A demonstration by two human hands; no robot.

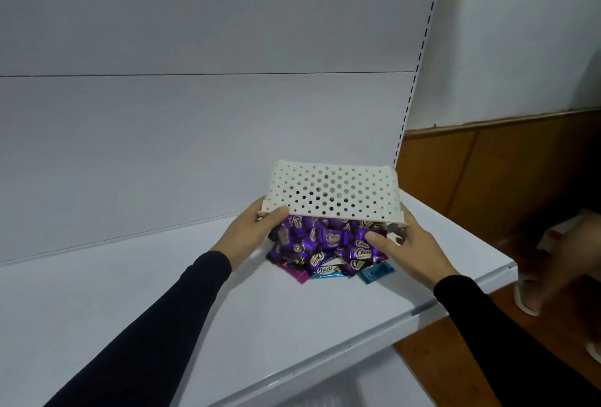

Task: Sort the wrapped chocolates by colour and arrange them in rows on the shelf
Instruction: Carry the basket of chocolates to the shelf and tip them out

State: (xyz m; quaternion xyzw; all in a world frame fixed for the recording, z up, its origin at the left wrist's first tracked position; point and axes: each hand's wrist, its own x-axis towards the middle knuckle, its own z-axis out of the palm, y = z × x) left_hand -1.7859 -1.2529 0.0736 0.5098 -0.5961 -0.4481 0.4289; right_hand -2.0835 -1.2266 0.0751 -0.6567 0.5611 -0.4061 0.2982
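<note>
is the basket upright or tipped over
Tipped over. The white basket shows its holed bottom to the camera, its opening faces down, and chocolates lie heaped under it on the shelf. Left hand and right hand hold its ends.

The basket (335, 193) is white, dotted with round holes. The chocolates (328, 244) are mostly purple, a few blue, one magenta. The shelf (162, 292) is white; both sleeves (156, 325) are black.
</note>
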